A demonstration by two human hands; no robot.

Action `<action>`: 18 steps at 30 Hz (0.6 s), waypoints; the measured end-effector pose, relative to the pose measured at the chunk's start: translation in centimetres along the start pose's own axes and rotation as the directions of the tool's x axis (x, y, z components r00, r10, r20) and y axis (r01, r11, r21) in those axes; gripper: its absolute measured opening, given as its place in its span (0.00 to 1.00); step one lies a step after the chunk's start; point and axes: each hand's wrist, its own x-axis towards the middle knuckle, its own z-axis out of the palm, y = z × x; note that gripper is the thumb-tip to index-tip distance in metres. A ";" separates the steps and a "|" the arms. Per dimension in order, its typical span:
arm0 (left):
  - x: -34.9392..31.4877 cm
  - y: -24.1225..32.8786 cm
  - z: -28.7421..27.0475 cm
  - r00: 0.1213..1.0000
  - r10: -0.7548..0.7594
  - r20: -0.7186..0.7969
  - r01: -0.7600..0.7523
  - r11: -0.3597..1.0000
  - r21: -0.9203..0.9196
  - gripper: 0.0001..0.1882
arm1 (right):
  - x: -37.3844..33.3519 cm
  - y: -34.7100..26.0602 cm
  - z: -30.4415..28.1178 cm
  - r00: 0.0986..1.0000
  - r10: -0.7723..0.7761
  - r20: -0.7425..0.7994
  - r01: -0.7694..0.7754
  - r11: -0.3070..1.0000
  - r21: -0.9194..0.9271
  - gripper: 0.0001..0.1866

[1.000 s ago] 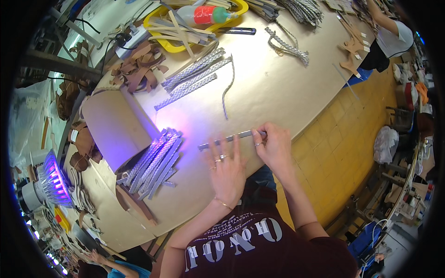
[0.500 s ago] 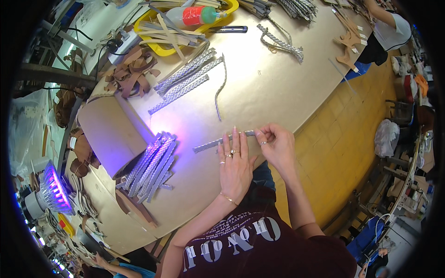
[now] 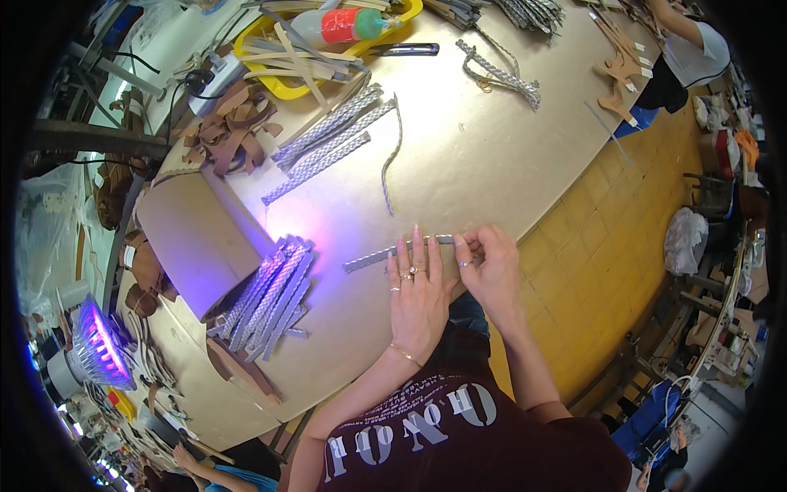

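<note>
A short braided grey strap [image 3: 366, 261] lies near the table's front edge. My left hand [image 3: 419, 295] rests flat across it with fingers stretched out, pressing it to the tabletop. At the strap's right end, my right hand [image 3: 489, 258] is closed, thumb and fingers pinching the tip. To the left, a pile of similar braided straps [image 3: 266, 299] sits under purple light, partly beneath a curved brown cover [image 3: 197, 238]. Farther off lie several more braided straps [image 3: 328, 148] and a thin loose cord [image 3: 391, 160].
A yellow tray [image 3: 295, 86] holds pale strips and a bottle [image 3: 340, 29] with a red label. Beside it are a cutter knife [image 3: 404, 50] and brown leather strips [image 3: 231, 131]. A purple-lit lamp [image 3: 98, 340] stands at the left. Another person [image 3: 693, 49] is at the far right.
The fingers of my right hand have shifted slightly at the strap's end. My left hand stays flat on the strap, and the view has moved a little.
</note>
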 end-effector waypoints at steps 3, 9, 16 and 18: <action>0.0 -0.1 0.1 1.000 0.005 0.000 -0.005 1.000 -0.002 0.37 | -0.4 0.2 0.3 0.999 -0.030 -0.012 0.030 0.999 -0.032 0.08; 0.0 -0.2 0.2 0.999 0.031 -0.014 -0.030 0.999 0.028 0.36 | -0.9 0.6 0.7 0.996 -0.038 -0.087 0.034 0.998 -0.048 0.08; 0.0 -0.2 -0.1 0.999 0.047 -0.001 -0.047 0.998 0.031 0.34 | -0.5 0.8 -1.5 0.974 0.219 0.056 -0.224 0.970 0.097 0.08; 0.0 -0.2 -0.3 0.999 0.047 -0.003 -0.047 0.999 0.024 0.34 | -0.2 0.5 -1.6 0.971 0.230 0.066 -0.234 0.970 0.068 0.09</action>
